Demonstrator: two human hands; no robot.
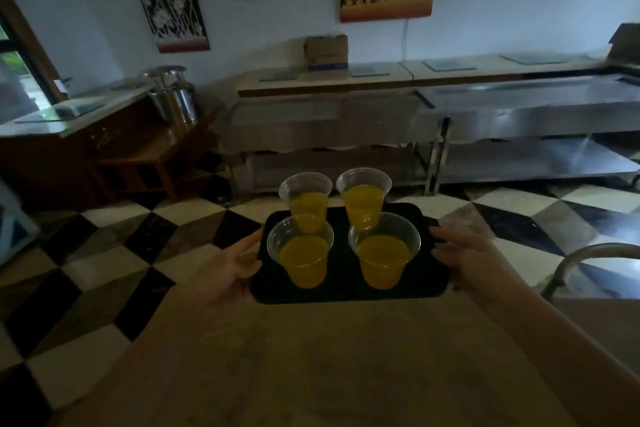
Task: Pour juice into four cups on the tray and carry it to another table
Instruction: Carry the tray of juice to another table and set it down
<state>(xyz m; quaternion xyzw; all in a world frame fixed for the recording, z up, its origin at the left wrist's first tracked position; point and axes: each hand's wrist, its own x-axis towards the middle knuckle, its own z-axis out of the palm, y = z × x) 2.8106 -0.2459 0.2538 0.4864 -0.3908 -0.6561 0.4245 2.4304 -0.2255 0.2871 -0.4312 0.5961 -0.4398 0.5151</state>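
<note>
A black tray (341,282) sits at the far edge of a wooden table (311,357), partly over the floor. Several clear plastic cups of orange juice stand upright on it: a near left cup (303,253), a near right cup (382,255), a far left cup (306,199) and a far right cup (363,196). My left hand (233,263) grips the tray's left edge. My right hand (464,253) grips its right edge. I cannot tell if the tray rests on the table or hovers just above it.
Beyond lies a black-and-white checkered floor (138,246). Steel counters (485,114) with a cardboard box (325,52) line the far wall. Metal pots (173,94) stand on a wooden counter at left. A chair back (581,260) curves at right.
</note>
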